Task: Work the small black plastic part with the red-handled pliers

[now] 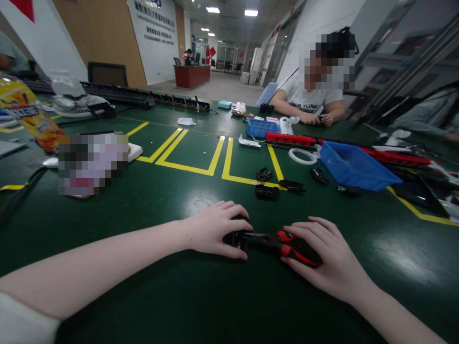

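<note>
My left hand (218,231) is closed around a small black part (237,240), its fingers over the top and its thumb below. In my right hand (322,248) are pliers (283,243) with red and black handles. The dark jaws point left and reach the black part; whether they grip it is hard to make out. Beyond my hands lie several loose black parts, one of them a black piece (267,192) near the yellow tape (247,180).
A blue bin (355,165) stands at the right, with a red strip (290,139) behind it and a white ring (302,156) to its left. A phone (95,165) and a yellow bottle (32,112) are at the left. Across the table (172,306) sits a person (310,95).
</note>
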`<state>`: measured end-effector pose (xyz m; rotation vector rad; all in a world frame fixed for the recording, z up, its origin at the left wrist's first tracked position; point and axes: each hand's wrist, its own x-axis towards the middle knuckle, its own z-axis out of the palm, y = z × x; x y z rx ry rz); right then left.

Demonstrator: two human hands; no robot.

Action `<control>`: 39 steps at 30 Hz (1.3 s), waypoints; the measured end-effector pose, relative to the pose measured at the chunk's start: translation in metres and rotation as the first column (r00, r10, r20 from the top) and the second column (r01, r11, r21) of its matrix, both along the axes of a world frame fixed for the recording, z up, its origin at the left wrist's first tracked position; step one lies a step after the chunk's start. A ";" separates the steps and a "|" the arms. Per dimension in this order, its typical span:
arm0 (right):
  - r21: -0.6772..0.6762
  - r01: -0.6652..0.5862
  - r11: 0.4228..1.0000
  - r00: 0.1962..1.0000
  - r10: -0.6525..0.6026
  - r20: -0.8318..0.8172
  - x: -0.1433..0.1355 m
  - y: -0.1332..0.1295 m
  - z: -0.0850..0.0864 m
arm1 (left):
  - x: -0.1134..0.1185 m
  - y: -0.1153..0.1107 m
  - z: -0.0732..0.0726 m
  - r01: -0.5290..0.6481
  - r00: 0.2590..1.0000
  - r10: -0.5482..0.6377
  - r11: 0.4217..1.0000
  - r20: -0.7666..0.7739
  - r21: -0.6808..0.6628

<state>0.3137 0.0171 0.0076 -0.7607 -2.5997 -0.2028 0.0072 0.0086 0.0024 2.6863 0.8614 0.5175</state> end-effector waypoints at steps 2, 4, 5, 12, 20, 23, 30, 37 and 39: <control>-0.008 0.002 1.000 1.000 -0.002 0.002 0.000 0.000 0.000 | 0.000 0.000 0.000 0.008 1.000 -0.008 1.000 -0.006 -0.007; -0.021 0.003 1.000 1.000 -0.003 0.010 0.000 0.000 0.000 | 0.000 0.001 0.000 0.013 1.000 -0.013 1.000 -0.015 -0.015; -0.028 0.004 1.000 1.000 -0.004 0.015 0.000 0.000 0.000 | 0.000 0.001 0.000 0.011 1.000 -0.012 1.000 -0.019 -0.017; -0.023 0.001 1.000 1.000 -0.001 0.027 0.001 -0.001 -0.002 | 0.000 0.001 0.002 0.016 0.999 -0.017 0.999 -0.030 -0.029; 0.027 -0.009 1.000 1.000 0.009 -0.001 -0.005 -0.005 0.001 | 0.000 0.002 -0.002 0.014 1.000 -0.015 1.000 -0.007 -0.017; 0.027 -0.006 1.000 1.000 0.006 0.002 -0.006 -0.005 0.001 | 0.000 0.002 -0.002 0.019 1.000 -0.019 1.000 -0.001 -0.003; 0.126 -0.007 0.992 1.000 0.005 0.022 -0.005 -0.006 0.002 | 0.000 0.000 0.002 0.021 0.997 -0.019 0.999 -0.070 0.035; 0.177 -0.015 0.984 0.999 0.008 0.038 -0.005 -0.006 0.003 | 0.000 -0.001 0.002 0.026 0.996 -0.022 0.999 -0.089 0.044; 0.193 -0.020 0.981 0.999 0.012 0.043 -0.005 -0.006 0.004 | -0.001 -0.001 0.002 0.026 0.997 -0.023 0.999 -0.078 0.045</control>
